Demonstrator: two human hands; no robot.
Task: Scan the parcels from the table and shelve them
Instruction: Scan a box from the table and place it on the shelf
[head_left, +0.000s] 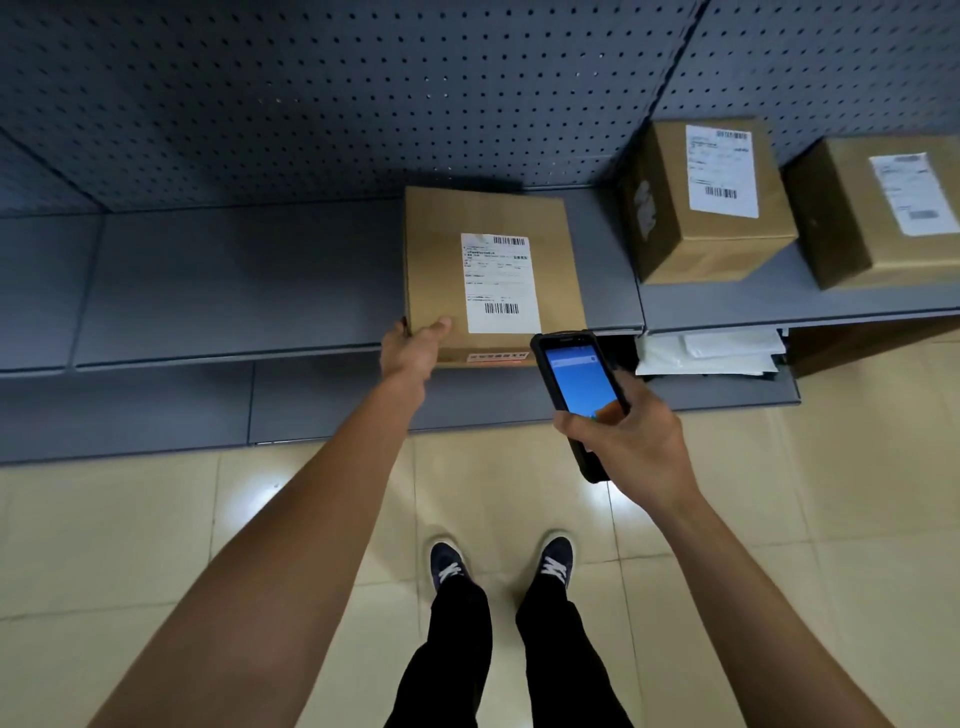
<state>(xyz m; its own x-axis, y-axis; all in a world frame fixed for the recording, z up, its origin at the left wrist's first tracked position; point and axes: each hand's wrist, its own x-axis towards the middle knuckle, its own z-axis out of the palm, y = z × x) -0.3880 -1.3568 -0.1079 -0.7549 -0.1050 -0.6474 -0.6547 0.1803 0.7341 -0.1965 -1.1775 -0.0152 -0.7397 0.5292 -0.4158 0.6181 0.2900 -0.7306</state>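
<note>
The box (488, 270) on the shelf (234, 280) looks stiff and light; left hand (410, 351) grips its near-left corner, right hand (628, 441) holds the scanner (576, 384).

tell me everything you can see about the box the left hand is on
The cardboard box is plain brown and lies flat on the grey shelf, its front edge overhanging slightly. A white shipping label with barcodes faces up, and a small red strip marks its front side. The left hand holds its front left corner.

Matt brown cardboard parcel (488, 270), paper label (500, 283), perhaps painted-metal perforated shelf (234, 291), glossy tiled floor (208, 545)
</note>
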